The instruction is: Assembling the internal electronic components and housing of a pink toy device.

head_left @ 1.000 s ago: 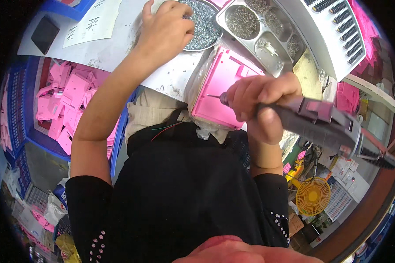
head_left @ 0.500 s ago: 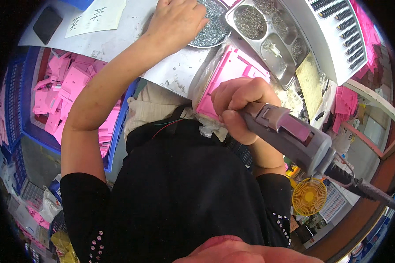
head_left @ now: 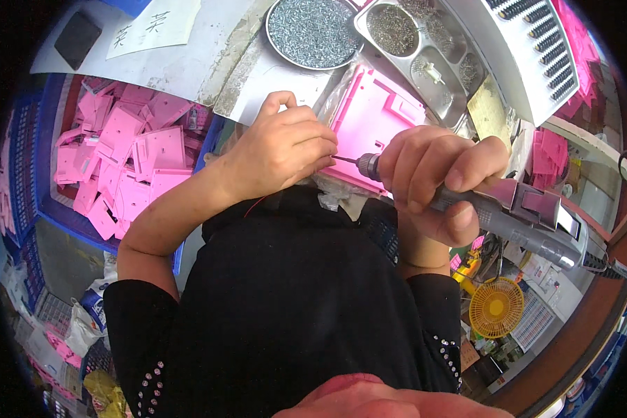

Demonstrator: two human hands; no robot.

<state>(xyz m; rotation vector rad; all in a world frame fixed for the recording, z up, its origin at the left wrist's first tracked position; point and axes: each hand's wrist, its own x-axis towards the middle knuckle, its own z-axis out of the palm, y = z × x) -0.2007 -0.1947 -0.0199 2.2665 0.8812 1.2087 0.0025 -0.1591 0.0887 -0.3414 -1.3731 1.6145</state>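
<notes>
Screwdriver (head_left: 508, 212), a grey powered one, lies gripped in the right hand (head_left: 435, 177), its bit pointing at the left hand (head_left: 285, 150), whose fingertips are pinched at the tip, probably on a screw too small to see. Driving looks not yet begun. Pink casing (head_left: 376, 122) waits just behind on the bench.

Matt pink plastic panel (head_left: 380, 118) is lying by a dull steel tray (head_left: 425, 52); grey metal screwdriver (head_left: 508, 216) is gleaming smoothly.
</notes>
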